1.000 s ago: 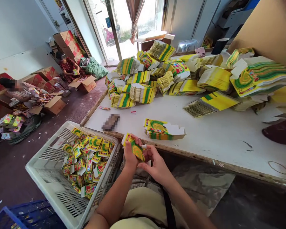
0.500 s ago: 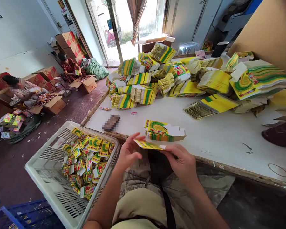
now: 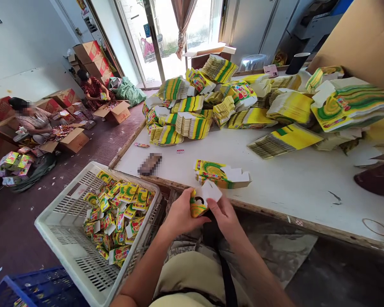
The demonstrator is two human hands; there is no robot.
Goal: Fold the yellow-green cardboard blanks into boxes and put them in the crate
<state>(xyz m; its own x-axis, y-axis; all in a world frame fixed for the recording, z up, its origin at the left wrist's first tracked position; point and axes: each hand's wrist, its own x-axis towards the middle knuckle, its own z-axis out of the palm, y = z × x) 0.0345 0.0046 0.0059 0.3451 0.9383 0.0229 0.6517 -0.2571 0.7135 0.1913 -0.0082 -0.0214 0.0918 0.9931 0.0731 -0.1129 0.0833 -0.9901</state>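
Over my lap, at the table's front edge, a small yellow-and-green carton is opened out into a box shape, its white end flaps standing up. My left hand wraps round its left side. The fingers of my right hand close on a white flap at its right end. Just beyond my hands, a short stack of flat cartons lies on the white table. To my left, a white plastic crate holds many small yellow cartons.
Bundles of flat cartons are heaped along the table's far side. A phone-like blurred object lies near its left corner. A blue crate stands at lower left. Two people sit on the floor among cardboard boxes.
The carton was flat between my hands and is now opened up, its white flaps raised. My left hand has closed round it, and my right hand has moved left and inward.
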